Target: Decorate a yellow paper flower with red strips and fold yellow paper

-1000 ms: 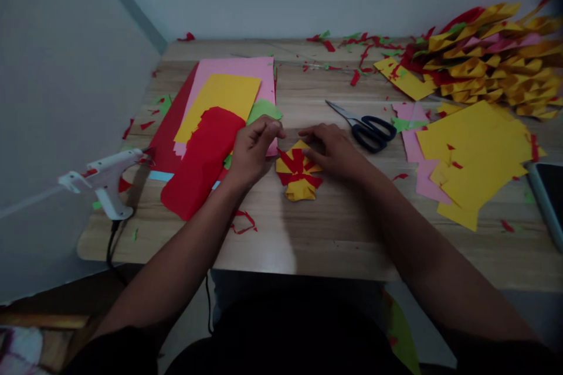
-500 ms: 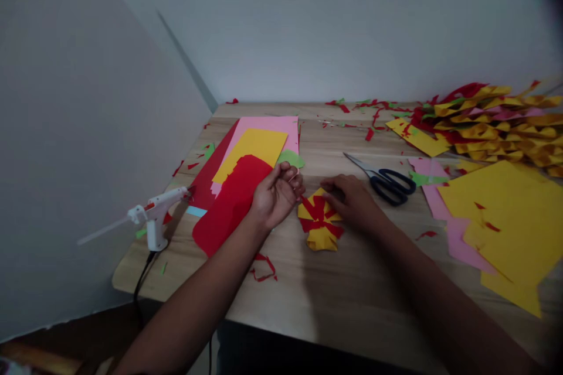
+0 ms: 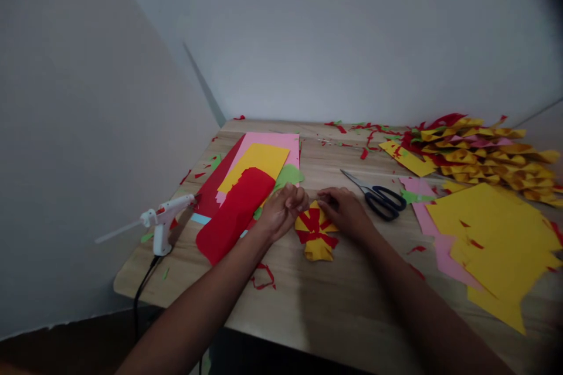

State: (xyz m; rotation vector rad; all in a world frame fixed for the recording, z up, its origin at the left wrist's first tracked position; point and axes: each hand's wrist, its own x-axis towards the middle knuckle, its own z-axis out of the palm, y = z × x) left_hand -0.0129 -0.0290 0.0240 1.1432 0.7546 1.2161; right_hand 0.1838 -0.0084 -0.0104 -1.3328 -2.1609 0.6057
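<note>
A small yellow paper piece with red strips (image 3: 318,249) lies on the wooden table, just below and between my hands. My left hand (image 3: 285,211) is above its upper left side, fingers curled together; whatever they pinch is too small to make out. At the piece's upper right, my right hand (image 3: 345,211) has its fingers bent and pressed together near the top edge, and what it grips is hidden. Left of my left hand lies a red sheet (image 3: 235,211), over a yellow sheet (image 3: 259,158) and a pink sheet (image 3: 281,139).
A white glue gun (image 3: 165,222) stands at the left edge, its cord hanging down. Dark-handled scissors (image 3: 382,199) lie right of my right hand. Yellow sheets (image 3: 497,240) and a pile of folded yellow paper (image 3: 488,152) cover the right. Red and green scraps are scattered about.
My left hand has turned and its fingers have curled in, close to my right hand's fingertips. The view has shifted, so the table appears lower.
</note>
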